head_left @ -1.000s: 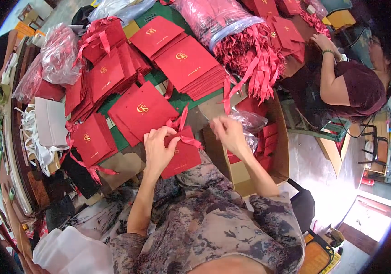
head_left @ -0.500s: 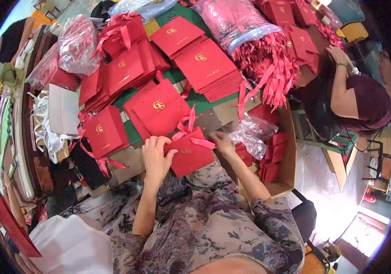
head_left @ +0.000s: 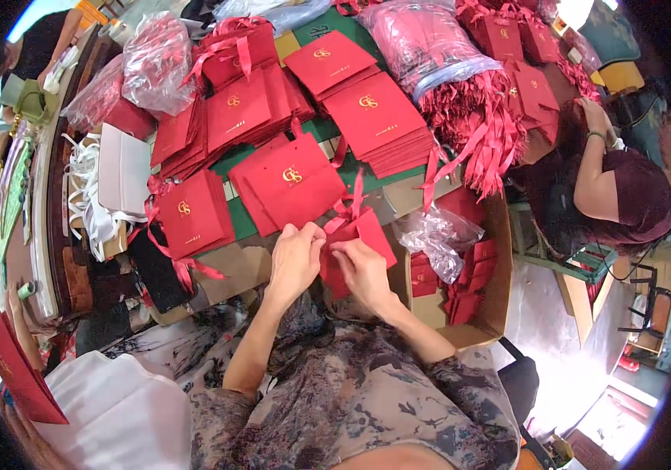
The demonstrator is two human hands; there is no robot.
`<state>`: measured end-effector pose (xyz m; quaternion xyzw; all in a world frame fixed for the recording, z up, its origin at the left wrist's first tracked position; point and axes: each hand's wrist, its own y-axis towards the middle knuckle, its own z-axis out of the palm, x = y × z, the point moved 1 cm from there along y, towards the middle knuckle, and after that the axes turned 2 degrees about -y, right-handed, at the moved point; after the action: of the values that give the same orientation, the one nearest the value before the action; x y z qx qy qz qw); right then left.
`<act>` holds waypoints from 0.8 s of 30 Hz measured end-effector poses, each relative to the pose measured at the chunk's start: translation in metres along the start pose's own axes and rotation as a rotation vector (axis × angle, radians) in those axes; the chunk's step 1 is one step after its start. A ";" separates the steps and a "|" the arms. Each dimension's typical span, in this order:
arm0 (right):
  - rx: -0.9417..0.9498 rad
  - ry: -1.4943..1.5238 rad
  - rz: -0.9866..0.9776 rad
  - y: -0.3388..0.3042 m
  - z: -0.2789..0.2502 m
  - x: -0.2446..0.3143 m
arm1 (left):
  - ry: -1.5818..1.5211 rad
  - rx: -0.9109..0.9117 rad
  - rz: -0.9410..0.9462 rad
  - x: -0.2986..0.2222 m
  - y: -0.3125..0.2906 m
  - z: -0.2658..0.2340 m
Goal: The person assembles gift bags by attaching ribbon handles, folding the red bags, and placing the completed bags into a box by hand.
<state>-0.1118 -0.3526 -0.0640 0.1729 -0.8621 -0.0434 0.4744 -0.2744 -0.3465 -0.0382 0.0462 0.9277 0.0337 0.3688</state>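
Note:
A small red paper bag [head_left: 378, 239] with a red ribbon [head_left: 349, 210] at its top is between my hands, just above my lap. My left hand [head_left: 295, 257] is closed at the bag's left edge, fingers bent and thumb pressed toward them. In a pinch, my right hand [head_left: 364, 276] grips the front of the same bag and covers much of it. What lies right between the fingertips is partly hidden. Just beyond my left hand rests a larger flat red bag [head_left: 290, 188] with a gold emblem.
Stacks of red bags [head_left: 382, 129] cover the green tabletop. A plastic-wrapped bundle of red ribbons [head_left: 472, 137] lies at the back. At my right, an open cardboard box [head_left: 496, 274] holds red bags and clear plastic [head_left: 441, 239]. Another person [head_left: 617, 172] sits at the far right.
My right hand has moved left from beside the bag onto its front. My left hand has shifted right and closed at the bag's edge. The bag now tilts differently.

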 end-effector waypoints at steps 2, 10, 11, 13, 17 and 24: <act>-0.024 0.001 -0.004 0.001 0.005 0.000 | -0.003 0.015 -0.004 0.003 0.000 0.001; 0.179 -0.065 0.063 0.013 0.000 -0.009 | 0.000 0.030 -0.017 -0.004 0.003 -0.001; 0.178 -0.064 0.061 0.015 -0.002 -0.007 | 0.001 0.029 -0.016 -0.005 0.002 -0.002; 0.263 -0.030 0.117 0.019 -0.004 -0.008 | 0.005 0.021 -0.006 -0.009 0.003 -0.001; 0.326 0.009 0.148 0.030 -0.012 -0.012 | -0.004 -0.005 0.021 -0.013 0.002 -0.005; 0.286 0.015 0.290 0.027 -0.009 -0.011 | -0.009 -0.018 0.027 -0.013 0.002 -0.003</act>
<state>-0.1057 -0.3234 -0.0610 0.1127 -0.8718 0.1493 0.4527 -0.2669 -0.3463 -0.0272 0.0558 0.9250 0.0469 0.3730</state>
